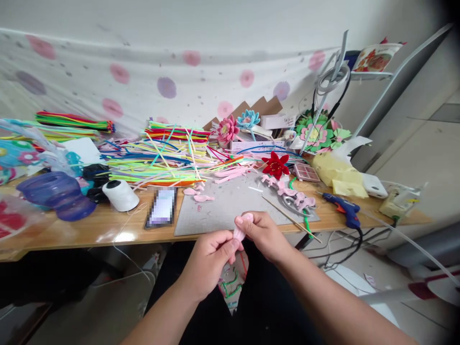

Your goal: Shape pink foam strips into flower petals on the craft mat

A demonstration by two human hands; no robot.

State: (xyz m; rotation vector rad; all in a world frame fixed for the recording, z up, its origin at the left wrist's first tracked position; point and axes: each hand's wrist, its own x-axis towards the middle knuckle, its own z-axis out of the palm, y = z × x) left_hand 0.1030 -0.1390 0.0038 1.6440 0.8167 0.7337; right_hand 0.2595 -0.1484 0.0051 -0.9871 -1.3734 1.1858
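Observation:
A small pale pink petal point(239, 233), seemingly bent from pipe cleaners, is pinched between both hands just in front of the table edge. Thumb and fingers of my left hand point(209, 261) close on its lower end. My right hand point(266, 233) grips its upper end, thumb on top. Beyond them, on the grey cutting mat point(223, 206), lie similar pink petals point(203, 198) at the left. More pink shaped pieces point(287, 191) rest at the right beside a pair of scissors point(293, 205), partly covered. A thin wooden stick point(283, 213) slants past the mat's edge.
Bundles of coloured pipe cleaners point(154, 167) fill the back. A phone point(161, 207), a white thread spool point(120, 195) and a purple container point(57, 194) stand left. A red flower point(276, 165) sits behind the mat. A blue glue gun point(343, 209) lies right, its cable hanging off the edge.

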